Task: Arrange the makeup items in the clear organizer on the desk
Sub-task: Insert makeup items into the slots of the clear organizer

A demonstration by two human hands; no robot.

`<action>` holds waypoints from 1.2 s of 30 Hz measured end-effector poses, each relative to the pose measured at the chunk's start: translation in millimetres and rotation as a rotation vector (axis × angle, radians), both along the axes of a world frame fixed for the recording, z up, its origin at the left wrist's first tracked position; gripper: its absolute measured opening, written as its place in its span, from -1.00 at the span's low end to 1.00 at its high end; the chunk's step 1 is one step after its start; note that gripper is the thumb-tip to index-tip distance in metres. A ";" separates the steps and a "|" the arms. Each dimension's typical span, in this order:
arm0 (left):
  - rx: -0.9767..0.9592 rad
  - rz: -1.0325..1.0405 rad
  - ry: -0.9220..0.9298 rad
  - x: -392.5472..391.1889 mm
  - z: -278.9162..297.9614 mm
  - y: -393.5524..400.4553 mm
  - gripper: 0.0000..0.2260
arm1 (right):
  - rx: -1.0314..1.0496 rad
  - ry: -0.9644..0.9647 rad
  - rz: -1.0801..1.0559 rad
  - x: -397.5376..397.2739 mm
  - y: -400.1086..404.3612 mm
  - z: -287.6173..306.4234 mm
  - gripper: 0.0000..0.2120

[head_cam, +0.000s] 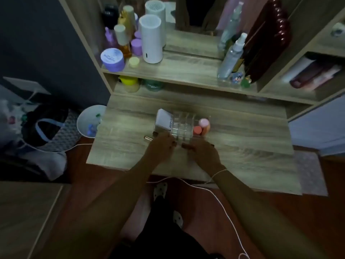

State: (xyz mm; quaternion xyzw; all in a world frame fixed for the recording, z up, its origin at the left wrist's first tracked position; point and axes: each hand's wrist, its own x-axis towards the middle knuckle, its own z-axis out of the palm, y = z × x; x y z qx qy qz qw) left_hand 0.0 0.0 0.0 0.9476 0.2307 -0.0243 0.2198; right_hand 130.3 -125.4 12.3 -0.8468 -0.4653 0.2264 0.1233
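Head cam looks down on a wooden worktop (242,139) in pretty dim light, so take the small stuff with a grain of salt. Going left to right: just left of the left hand (163,146) a slim tube (147,137), maybe a lip product, lies flat on the wood, apparently loose. That hand's fingers are curled, but I honestly can't tell if the grip is closed on anything. Right next to it, the right hand (204,153) is pinched on a small brownish stick (186,146), lipstick-looking, held sideways between the two hands.

Just beyond both hands sits the clear organizer (182,126), with a white tube (164,119) leaning in its left part, empty-looking slots in the middle, and two pink-capped bottles (202,127) at its right end.

My guess on handling: the stick is light, stiff and a bit slick, so pinch it around the middle and tip it upright before dropping it in a slot. That organizer looks like thin hard plastic, so probably light enough to skid if bumped.
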 end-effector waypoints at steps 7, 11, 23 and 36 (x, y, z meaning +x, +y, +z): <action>-0.037 0.104 -0.096 10.4 -14.1 5.5 -0.82 | -0.119 -0.149 0.028 -1.8 16.4 -23.0 -0.74; -0.061 0.158 -0.128 12.9 -17.8 9.6 -0.86 | -0.058 -0.161 -0.014 -2.2 22.1 -27.5 -0.82; -0.202 0.038 -0.301 7.0 3.9 22.0 -0.78 | 0.134 -0.121 -0.149 -10.8 30.7 -2.6 -0.83; -0.273 0.259 -0.526 17.0 37.2 34.8 -0.78 | 0.357 0.003 -0.262 -5.8 40.9 33.9 -0.90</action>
